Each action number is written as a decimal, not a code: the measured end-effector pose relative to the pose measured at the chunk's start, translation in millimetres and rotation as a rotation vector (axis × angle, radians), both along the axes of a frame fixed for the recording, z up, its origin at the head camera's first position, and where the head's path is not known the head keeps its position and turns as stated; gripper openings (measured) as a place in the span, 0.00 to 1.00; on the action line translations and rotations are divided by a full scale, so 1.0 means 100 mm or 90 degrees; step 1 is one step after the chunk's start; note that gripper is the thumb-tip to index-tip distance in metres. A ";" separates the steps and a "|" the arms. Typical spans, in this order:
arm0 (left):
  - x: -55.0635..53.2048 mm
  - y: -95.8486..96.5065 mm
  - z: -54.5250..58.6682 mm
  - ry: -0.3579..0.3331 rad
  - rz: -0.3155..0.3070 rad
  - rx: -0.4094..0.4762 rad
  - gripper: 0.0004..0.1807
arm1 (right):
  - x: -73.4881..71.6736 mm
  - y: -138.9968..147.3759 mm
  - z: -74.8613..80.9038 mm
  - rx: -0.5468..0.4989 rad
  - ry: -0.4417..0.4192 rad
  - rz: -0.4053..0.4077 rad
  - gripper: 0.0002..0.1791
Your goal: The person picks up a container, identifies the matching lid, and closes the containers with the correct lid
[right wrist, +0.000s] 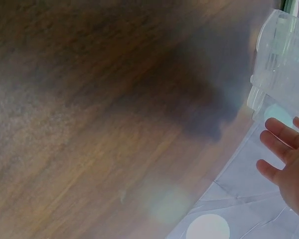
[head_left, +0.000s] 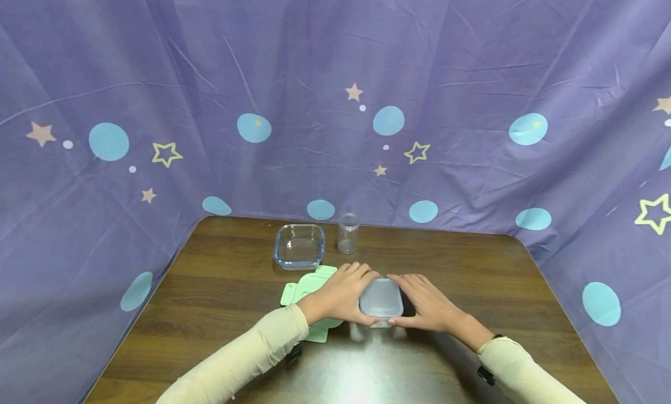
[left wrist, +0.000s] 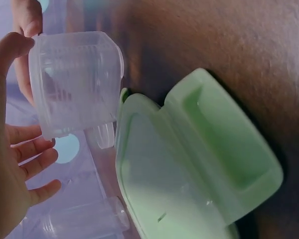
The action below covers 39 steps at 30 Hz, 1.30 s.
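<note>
Both hands hold a small square translucent plastic container [head_left: 381,299] upright, close over the table, with a frosted top facing up. On its left side is my left hand [head_left: 346,293], thumb at the front top edge and fingers toward the back. My right hand [head_left: 427,304] mirrors this on the right side. In the left wrist view, the left thumb tip is at the rim of the container [left wrist: 74,84]. Just left, partly under the left forearm, lies a light green lid with side flaps [head_left: 310,283]; its near flap [left wrist: 229,134] shows a recess.
A clear rectangular glass food container [head_left: 300,265] stands at the back left of the wooden table [head_left: 472,276]. Beside it is an upright clear jar [head_left: 348,241]. A small clear piece [left wrist: 105,135] shows behind the held container. Purple patterned cloth [head_left: 335,72] hangs behind the table.
</note>
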<state>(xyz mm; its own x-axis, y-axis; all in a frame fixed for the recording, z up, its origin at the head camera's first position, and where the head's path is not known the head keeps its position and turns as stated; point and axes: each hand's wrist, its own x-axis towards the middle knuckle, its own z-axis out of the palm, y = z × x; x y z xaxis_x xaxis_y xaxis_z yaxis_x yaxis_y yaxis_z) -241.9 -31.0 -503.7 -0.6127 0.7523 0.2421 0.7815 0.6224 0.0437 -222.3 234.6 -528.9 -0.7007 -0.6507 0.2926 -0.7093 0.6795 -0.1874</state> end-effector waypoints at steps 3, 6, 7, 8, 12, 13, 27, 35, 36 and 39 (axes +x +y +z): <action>0.01 -0.03 0.02 -0.067 0.035 0.024 0.49 | 0.03 0.02 0.02 -0.035 -0.079 -0.018 0.51; 0.02 -0.07 0.03 -0.160 0.075 0.084 0.43 | 0.06 0.03 0.05 -0.112 -0.181 -0.040 0.46; 0.03 -0.08 0.03 -0.193 0.086 0.112 0.40 | 0.06 0.03 0.05 -0.138 -0.209 -0.047 0.44; 0.03 -0.09 0.04 -0.225 0.096 0.142 0.38 | 0.07 0.03 0.06 -0.167 -0.236 -0.053 0.43; 0.02 -0.12 0.01 -0.353 0.120 0.277 0.31 | 0.04 -0.01 0.05 -0.252 -0.289 -0.059 0.36; 0.02 -0.13 0.00 -0.383 0.118 0.308 0.31 | 0.03 -0.02 0.05 -0.264 -0.291 -0.060 0.35; 0.08 -0.14 -0.25 -0.433 0.053 0.339 0.62 | 0.06 -0.19 0.20 -0.272 -0.255 -0.040 0.40; 0.10 -0.10 -0.33 -0.382 0.073 0.315 0.59 | 0.01 -0.32 0.29 -0.173 -0.120 -0.002 0.39; 0.10 -0.10 -0.33 -0.381 0.075 0.312 0.58 | 0.00 -0.34 0.30 -0.155 -0.105 0.001 0.39; 0.10 -0.09 -0.34 -0.386 0.078 0.306 0.57 | -0.01 -0.39 0.34 -0.099 -0.076 0.008 0.41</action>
<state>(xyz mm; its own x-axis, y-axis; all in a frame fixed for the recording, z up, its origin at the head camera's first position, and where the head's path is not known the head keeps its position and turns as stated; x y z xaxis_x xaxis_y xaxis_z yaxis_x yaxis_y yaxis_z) -231.8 -39.8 -537.6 -0.8145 0.5675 0.1208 0.4614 0.5074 0.7278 -223.4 195.9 -494.5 -0.7285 -0.6132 0.3055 -0.6841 0.6271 -0.3724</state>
